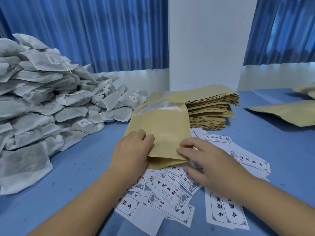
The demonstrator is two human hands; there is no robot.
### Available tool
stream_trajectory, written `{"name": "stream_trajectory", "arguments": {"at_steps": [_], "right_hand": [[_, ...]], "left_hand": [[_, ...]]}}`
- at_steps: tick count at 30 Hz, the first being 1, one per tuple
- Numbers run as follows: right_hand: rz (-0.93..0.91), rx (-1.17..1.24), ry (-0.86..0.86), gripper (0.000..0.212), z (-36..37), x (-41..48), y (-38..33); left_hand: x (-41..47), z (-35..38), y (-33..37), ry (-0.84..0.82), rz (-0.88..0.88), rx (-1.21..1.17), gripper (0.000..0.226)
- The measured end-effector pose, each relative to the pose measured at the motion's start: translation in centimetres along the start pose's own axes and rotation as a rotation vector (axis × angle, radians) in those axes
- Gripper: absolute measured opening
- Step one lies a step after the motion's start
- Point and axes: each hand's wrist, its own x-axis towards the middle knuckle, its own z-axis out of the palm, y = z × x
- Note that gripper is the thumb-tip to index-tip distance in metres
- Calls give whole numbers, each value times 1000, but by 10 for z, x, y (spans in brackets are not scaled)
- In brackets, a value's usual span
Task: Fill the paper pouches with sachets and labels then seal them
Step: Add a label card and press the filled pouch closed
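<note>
A brown paper pouch [163, 126] with a clear window strip near its far end lies in the middle of the blue table, its near mouth open. My left hand [133, 150] grips the pouch's near left edge, fingers curled on top. My right hand [204, 160] pinches the pouch's near right corner, with a white label partly hidden under its fingers. Several white printed labels [168, 196] are scattered under and in front of both hands. A big heap of white sachets [42, 103] fills the left side.
A stack of flat brown pouches [213, 109] sits behind the held pouch. More pouches [286, 113] lie at the right edge. A white pillar [208, 45] and blue curtains [95, 31] stand behind the blue table [81, 164].
</note>
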Motion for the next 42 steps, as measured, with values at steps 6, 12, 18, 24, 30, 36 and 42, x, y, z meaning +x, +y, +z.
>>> {"name": "stream_trajectory", "arguments": {"at_steps": [6,12,18,24,30,36,42], "right_hand": [[-124,-73,236,36,9,7,-3],[-215,39,253,27,12,4,0],[-190,45,278,27,10,4,-2],[-62,78,442,24,-4,4,2],[-22,67,458,27,-5,5,-2],[-125,22,401,23,-11,4,6],[-223,-28,205,24,-10,1,11]], "left_hand": [[0,-3,4,-8,58,26,23],[-2,-1,7,-14,13,137,37],[1,-10,7,-38,24,80,36],[-12,-26,2,-107,162,-188,39],[-6,-21,23,-235,25,15,53],[-6,-19,13,51,32,-47,41],[-9,-21,-7,57,143,-140,34]]}}
